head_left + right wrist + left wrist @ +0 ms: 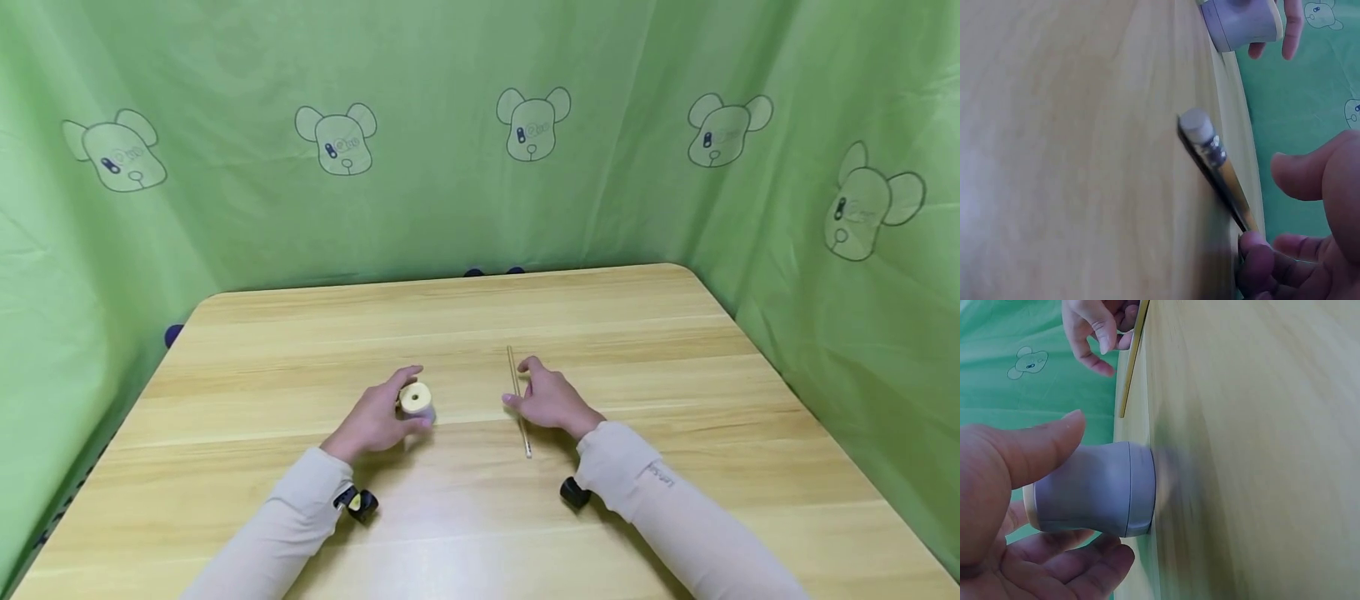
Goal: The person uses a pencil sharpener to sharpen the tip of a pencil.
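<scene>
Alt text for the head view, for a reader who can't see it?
A person's left hand curves around a small pale object with a cream, holed top, while their right hand is over a slim pencil at a wooden table. A green curtain printed with cartoon animal heads hangs behind.

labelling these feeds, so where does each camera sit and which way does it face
Head: worn on the head, facing forward and down at the table and green curtain; left grip, right grip and both sleeves show.
Left wrist: on that wrist, facing the lilac cylinder; left grip close up, right grip beyond.
Right wrist: on that wrist, facing the pencil; right grip close up, part of the left grip beyond.
Shared: both wrist views show pencil and cylinder.
</scene>
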